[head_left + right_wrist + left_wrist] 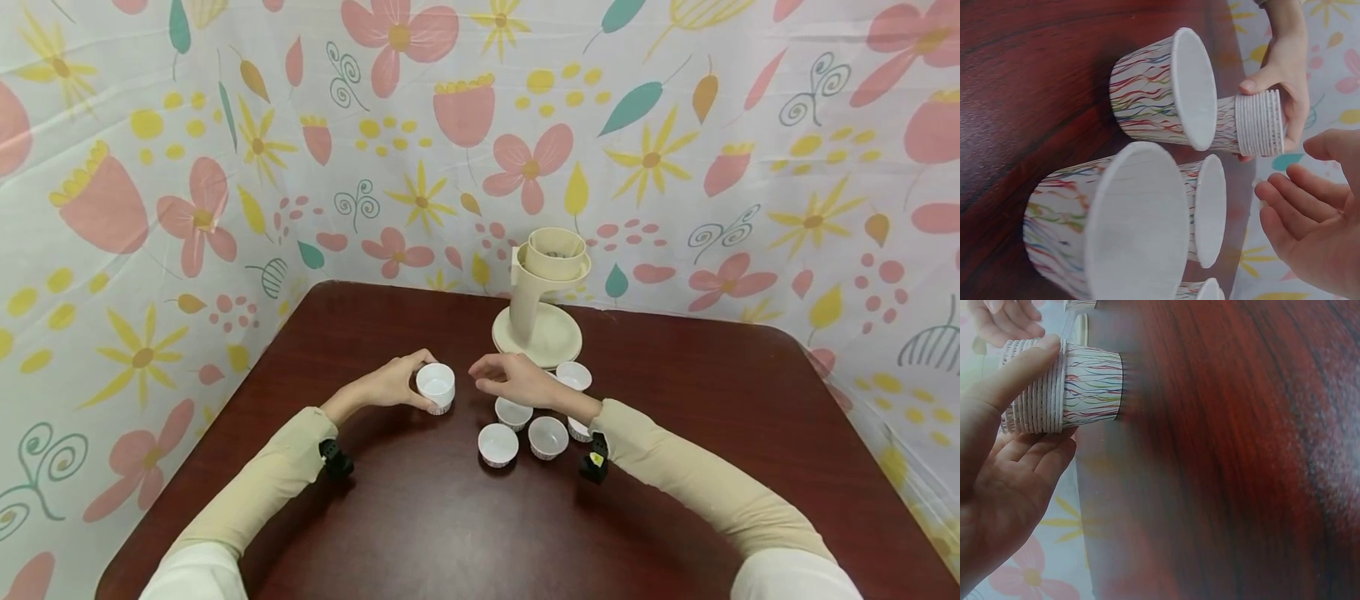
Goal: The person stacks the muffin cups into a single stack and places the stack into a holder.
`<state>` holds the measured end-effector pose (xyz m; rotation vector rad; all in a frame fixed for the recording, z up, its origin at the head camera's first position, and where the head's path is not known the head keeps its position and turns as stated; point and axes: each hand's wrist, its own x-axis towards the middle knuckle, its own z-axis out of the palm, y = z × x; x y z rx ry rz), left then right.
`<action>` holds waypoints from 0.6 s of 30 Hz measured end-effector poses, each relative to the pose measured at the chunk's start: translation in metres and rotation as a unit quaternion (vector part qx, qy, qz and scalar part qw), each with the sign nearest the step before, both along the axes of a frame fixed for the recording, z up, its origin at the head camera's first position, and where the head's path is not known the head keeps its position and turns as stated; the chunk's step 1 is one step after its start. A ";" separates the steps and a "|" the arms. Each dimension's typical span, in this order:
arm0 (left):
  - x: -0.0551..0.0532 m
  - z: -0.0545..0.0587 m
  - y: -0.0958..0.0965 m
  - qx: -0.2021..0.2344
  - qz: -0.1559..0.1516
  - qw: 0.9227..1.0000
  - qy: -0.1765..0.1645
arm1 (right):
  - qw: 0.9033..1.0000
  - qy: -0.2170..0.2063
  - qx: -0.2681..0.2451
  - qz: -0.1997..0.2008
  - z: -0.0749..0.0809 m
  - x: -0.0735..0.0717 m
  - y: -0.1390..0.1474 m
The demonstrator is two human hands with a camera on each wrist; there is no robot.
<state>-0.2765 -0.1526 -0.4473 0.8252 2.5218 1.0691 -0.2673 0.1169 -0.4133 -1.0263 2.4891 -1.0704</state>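
In the head view my left hand (pixel 392 382) grips a stack of nested paper cups (pixel 437 386), its thumb and fingers wrapped about the sides. The left wrist view shows the stacked rims (pixel 1034 387) under the thumb, and the lowest cup's white wall with coloured wavy lines (pixel 1092 386) close to the tabletop. Just right of the stack is my right hand (pixel 521 382), fingers loosely bent, holding nothing. Below and beside it stand several single cups, among them a front cup (pixel 498 445) and another cup (pixel 548 438), upright with mouths up.
A beige stand (pixel 524 312) with a round base and a cup-shaped holder (pixel 556 255) on top is at the back of the dark wooden table (pixel 420 517). One single cup (pixel 573 376) sits near its base. A flower-patterned cloth (pixel 660 208) hangs behind.
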 end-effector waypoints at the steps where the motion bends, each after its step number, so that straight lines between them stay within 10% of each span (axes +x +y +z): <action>1: 0.000 0.000 0.000 0.001 0.000 1.000 0.002 | 1.000 0.001 -0.001 0.004 0.000 0.000 0.001; 18: -0.002 -0.006 -0.002 0.016 0.004 1.000 -0.001 | 0.999 -0.036 0.009 0.037 -0.007 0.004 0.017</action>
